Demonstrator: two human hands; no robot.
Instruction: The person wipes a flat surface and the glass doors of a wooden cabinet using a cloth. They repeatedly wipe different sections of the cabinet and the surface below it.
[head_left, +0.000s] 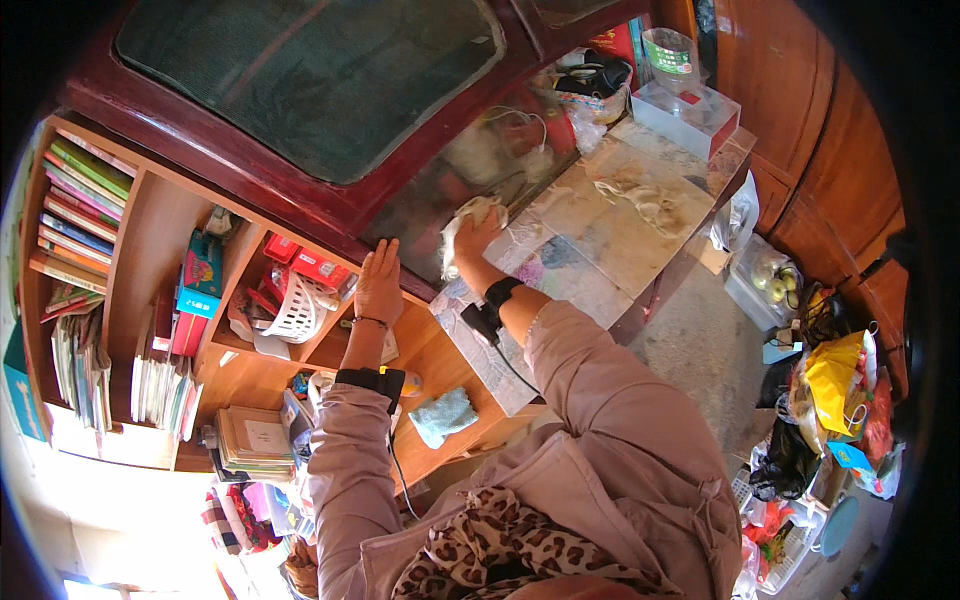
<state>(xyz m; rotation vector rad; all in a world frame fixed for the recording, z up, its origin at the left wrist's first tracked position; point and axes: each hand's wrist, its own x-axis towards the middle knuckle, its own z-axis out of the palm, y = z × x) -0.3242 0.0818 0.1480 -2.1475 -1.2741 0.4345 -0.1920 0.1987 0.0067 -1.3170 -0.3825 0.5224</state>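
Note:
My right hand (480, 236) presses a crumpled off-white cloth (452, 238) against a lower glass pane (442, 191) in a dark red wooden frame (300, 161). Blurred shapes show in the pane. To the left, my left hand (377, 281) lies flat with fingers stretched out at the upper edge of a wooden bookshelf, by the frame's lower corner, holding nothing. Below the pane is a low surface covered with patterned sheets (592, 255). Another crumpled pale cloth (652, 206) rests on it. A light blue cloth (444, 416) lies on the wooden desk (431, 454).
A bookshelf (161, 180) with books and a white plastic basket (296, 311) stands left. A clear box (686, 116) and a cut plastic bottle (670, 56) sit at the far right end. Bags and bins, including a yellow bag (834, 379), crowd the floor at right.

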